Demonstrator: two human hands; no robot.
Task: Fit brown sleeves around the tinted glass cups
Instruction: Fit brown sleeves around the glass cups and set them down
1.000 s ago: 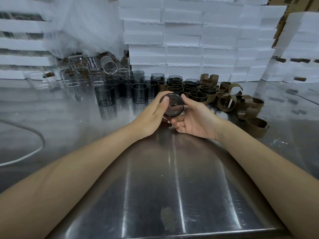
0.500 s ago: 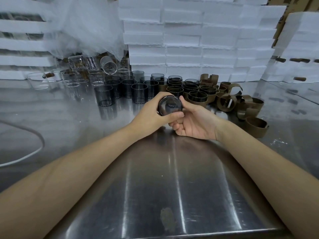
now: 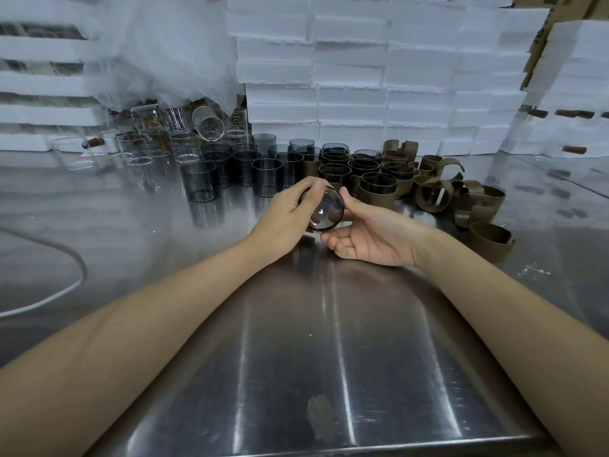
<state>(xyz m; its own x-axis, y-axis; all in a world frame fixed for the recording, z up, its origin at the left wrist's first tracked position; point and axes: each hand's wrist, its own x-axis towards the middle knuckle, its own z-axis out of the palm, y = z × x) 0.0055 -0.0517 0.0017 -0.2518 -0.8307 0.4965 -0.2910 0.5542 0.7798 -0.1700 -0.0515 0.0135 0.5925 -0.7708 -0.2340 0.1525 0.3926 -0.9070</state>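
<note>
Cable (image 3: pixel 49 291), white, loops across the steel table (image 3: pixel 329 357) at my far left. Behind it stand clear glasses (image 3: pixel 138 153) under a crumpled plastic sheet (image 3: pixel 158 54). Next come the bare tinted cups (image 3: pixel 199 181), upright in loose rows.

In the middle, my left hand (image 3: pixel 286 222) grips the held cup (image 3: pixel 324 211), fingers curled round its side and thumb over its upper edge. The cup lies sideways in the air just above the table, its round base facing me. My right hand (image 3: pixel 372 235) meets it from the other side, palm up, thumb touching the right edge and fingers curled beneath it. So both hands pinch the one cup between them. Whether a sleeve is on it, I cannot tell.

Just behind my right hand stand sleeved cups (image 3: pixel 377 189), packed close. Further right lie loose brown sleeves (image 3: pixel 474 206), open curls heaped together, one apart near my right forearm. Stacked white foam blocks (image 3: pixel 362 77) wall off the back.
</note>
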